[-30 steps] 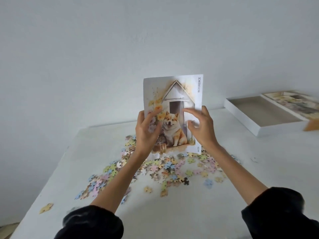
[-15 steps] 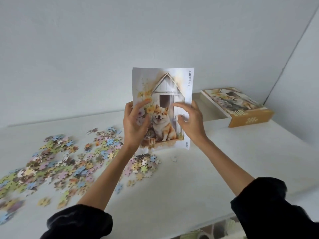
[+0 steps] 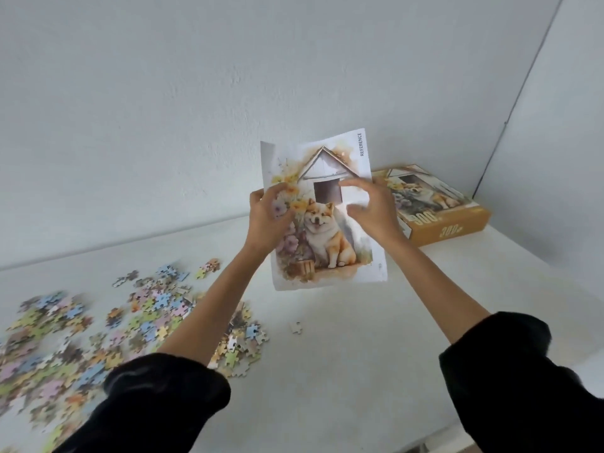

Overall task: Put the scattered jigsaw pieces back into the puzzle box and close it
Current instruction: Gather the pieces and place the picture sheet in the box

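Note:
A reference sheet (image 3: pixel 330 243) printed with a dog and a white kennel is held upright above the table. My left hand (image 3: pixel 266 220) grips its left edge. My right hand (image 3: pixel 376 209) is in front of its right side, fingers curled and blurred; whether it touches the paper is unclear. Several coloured jigsaw pieces (image 3: pixel 98 328) lie scattered over the left of the table, and one lone piece (image 3: pixel 295 327) rests near the middle. The orange puzzle box lid (image 3: pixel 447 217) with the same dog picture sits at the back right, behind the sheet.
The white table (image 3: pixel 343 371) runs to a white wall at the back and a side wall on the right. The box's white tray is mostly hidden behind the sheet and my right hand. Black sleeves cover both forearms low in view.
The view has swung right, so the pieces now lie further left. The sheet has tilted and moved toward the box. My right hand's fingers have loosened from the sheet's edge.

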A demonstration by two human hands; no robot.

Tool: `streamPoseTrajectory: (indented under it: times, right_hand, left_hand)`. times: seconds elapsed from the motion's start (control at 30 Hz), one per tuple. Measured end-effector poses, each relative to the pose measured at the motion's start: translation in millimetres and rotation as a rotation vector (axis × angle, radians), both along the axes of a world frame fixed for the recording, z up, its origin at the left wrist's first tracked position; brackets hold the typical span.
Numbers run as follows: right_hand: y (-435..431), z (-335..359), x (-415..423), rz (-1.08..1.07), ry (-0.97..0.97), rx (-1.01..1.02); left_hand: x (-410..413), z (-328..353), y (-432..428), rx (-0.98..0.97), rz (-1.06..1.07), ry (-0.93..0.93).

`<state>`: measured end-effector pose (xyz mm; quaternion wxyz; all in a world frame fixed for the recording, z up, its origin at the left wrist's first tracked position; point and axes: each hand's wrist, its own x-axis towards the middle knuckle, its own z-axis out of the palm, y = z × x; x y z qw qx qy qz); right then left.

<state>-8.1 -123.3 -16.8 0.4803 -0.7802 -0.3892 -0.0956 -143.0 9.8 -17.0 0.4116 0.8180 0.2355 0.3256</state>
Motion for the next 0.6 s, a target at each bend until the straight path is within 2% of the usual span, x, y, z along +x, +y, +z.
streamPoseTrajectory:
  times: [0.1, 0.33, 0.47, 0.6]
  right_hand:
    - [7, 6, 21, 0.001, 0.052, -0.064]
    - [25, -2, 80, 0.078, 0.107, -0.233]
    - [40, -13, 116, 0.121, 0.115, -0.415]
    - [52, -32, 137, 0.192, 0.061, -0.567]
  left_hand:
    - [21, -2, 5, -0.091, 0.019, 0.127]
    - [73, -5, 9, -0.166, 0.052, 0.257]
    - [105, -15, 9, -0.107, 0.056, 0.317]
    - [131, -41, 8, 0.142, 0.156, 0.592]
